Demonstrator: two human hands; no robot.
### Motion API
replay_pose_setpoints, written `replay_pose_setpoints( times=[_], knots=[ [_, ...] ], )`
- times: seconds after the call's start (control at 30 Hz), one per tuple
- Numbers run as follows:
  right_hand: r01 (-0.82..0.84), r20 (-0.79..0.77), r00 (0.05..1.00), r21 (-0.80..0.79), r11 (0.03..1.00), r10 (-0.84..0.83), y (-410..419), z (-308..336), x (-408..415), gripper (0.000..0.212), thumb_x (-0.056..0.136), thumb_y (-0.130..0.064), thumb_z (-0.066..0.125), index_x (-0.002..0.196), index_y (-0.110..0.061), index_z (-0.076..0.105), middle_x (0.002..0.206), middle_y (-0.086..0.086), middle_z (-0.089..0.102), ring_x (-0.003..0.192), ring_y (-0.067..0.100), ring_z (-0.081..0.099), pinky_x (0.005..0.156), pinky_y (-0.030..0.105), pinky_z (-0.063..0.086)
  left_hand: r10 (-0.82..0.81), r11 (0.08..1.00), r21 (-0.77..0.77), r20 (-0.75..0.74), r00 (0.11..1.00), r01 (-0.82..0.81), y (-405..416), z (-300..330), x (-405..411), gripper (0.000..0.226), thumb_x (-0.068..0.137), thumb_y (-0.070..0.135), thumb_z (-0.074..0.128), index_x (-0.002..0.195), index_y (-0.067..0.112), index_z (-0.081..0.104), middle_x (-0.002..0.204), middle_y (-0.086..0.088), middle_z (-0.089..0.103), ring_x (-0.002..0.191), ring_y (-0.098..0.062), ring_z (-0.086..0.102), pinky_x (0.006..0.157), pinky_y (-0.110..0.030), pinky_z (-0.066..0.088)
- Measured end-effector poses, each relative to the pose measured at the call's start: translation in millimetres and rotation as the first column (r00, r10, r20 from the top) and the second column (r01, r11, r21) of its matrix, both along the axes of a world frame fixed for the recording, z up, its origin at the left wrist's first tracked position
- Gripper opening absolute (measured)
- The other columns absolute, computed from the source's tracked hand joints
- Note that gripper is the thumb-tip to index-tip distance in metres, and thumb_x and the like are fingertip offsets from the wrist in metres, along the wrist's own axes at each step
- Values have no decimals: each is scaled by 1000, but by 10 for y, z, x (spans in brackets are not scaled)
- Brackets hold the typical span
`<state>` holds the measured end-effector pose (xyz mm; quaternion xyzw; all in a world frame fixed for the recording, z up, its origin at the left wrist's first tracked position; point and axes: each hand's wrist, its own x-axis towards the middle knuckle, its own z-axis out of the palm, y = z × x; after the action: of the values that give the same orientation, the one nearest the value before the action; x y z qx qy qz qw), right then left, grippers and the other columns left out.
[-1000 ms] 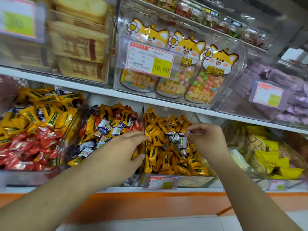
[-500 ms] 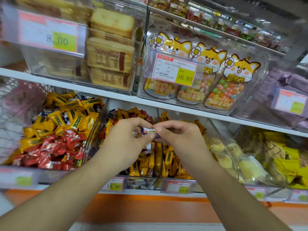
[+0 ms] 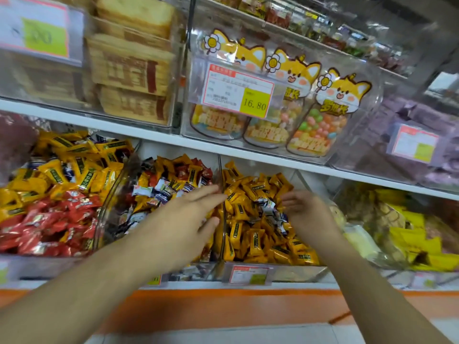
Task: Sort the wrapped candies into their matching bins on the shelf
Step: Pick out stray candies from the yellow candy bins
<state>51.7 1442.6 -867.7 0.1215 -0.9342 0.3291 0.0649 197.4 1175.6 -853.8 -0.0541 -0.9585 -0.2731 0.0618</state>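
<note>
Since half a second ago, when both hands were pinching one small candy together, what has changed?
The hands have parted. The left hand now lies open with straight fingers over the mixed bin; the right hand has gone back over the yellow candy bin, its grip too blurred to tell. The small candy is no longer seen between them. The bins and price tags are unchanged.

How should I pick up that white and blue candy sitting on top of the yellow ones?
Pinch the white and blue candy by its crinkled wrapper end, coming from above and the front with the right hand. It lies loose on top of the yellow candies, so nothing covers it, and that hand is nearest.
</note>
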Motion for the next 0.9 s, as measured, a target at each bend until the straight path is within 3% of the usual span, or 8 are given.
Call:
replay_pose_setpoints(
  times=[0.1, 0.2, 0.27, 0.37, 0.43, 0.53, 0.7, 0.9],
  knots=[
    [-123, 100, 990, 240, 963, 102, -7, -48, -3, 43, 97, -14, 64, 129, -44, 65, 112, -12, 66, 93, 22, 70, 65, 38, 59, -61, 998, -20, 72, 996, 63, 177, -81, 2, 60, 106, 51, 40, 160, 46, 15, 164, 34, -7, 148, 1, 28, 120, -28, 30],
    [-206, 163, 974, 333, 920, 159, 16, -92, -56, 47, 100, -21, 65, 142, -40, 59, 140, -5, 63, 72, 2, 60, 48, 10, 41, -47, 998, -35, 71, 996, 50, 227, -115, -3, 60, 105, 52, 40, 160, 46, 16, 162, 36, -10, 143, 0, 37, 116, -30, 38],
    [-221, 141, 973, 361, 906, 181, 4, -97, -68, 43, 101, -24, 65, 140, -41, 61, 139, -6, 66, 74, 1, 61, 55, 7, 40, -47, 998, -29, 45, 998, 48, 213, -134, -27, 59, 105, 53, 40, 159, 47, 20, 162, 38, -6, 147, 2, 29, 119, -28, 34],
    [-203, 106, 979, 367, 908, 175, -21, -83, -86, 39, 98, -22, 68, 133, -39, 67, 127, -6, 72, 106, 17, 69, 75, 22, 52, -45, 998, -38, 27, 999, 46, 188, -149, -58, 56, 104, 53, 41, 157, 49, 24, 161, 38, -1, 149, 4, 23, 120, -24, 28],
    [-192, 94, 981, 355, 915, 169, -28, -87, -85, 37, 95, -19, 72, 128, -35, 71, 123, -5, 73, 111, 18, 68, 82, 28, 58, -40, 998, -39, 18, 999, 41, 190, -150, -69, 55, 104, 52, 42, 156, 50, 27, 161, 38, 2, 150, 4, 20, 120, -23, 22],
    [-153, 49, 988, 336, 929, 145, -2, -118, -94, 25, 90, -20, 76, 114, -29, 75, 109, -5, 74, 98, 15, 68, 76, 30, 58, -34, 998, -47, 19, 999, 35, 193, -155, -80, 54, 103, 53, 42, 156, 50, 28, 162, 37, 4, 150, 4, 19, 119, -21, 20],
    [-29, -22, 999, 249, 968, 36, 82, -150, -84, 13, 89, -17, 75, 91, -30, 78, 79, -11, 68, 71, 5, 63, 53, 20, 48, -32, 998, -50, 14, 999, 33, 181, -158, -81, 54, 103, 52, 43, 155, 49, 29, 162, 36, 6, 150, 4, 19, 118, -20, 18],
    [58, 13, 998, 7, 998, -58, 125, -63, 6, 14, 90, -20, 78, 87, -33, 75, 84, -4, 70, 75, 11, 67, 64, 37, 61, -41, 998, -53, 24, 999, 42, 169, -138, -68, 55, 103, 52, 45, 156, 49, 28, 163, 34, 5, 151, 2, 18, 118, -21, 19]
  ],
)
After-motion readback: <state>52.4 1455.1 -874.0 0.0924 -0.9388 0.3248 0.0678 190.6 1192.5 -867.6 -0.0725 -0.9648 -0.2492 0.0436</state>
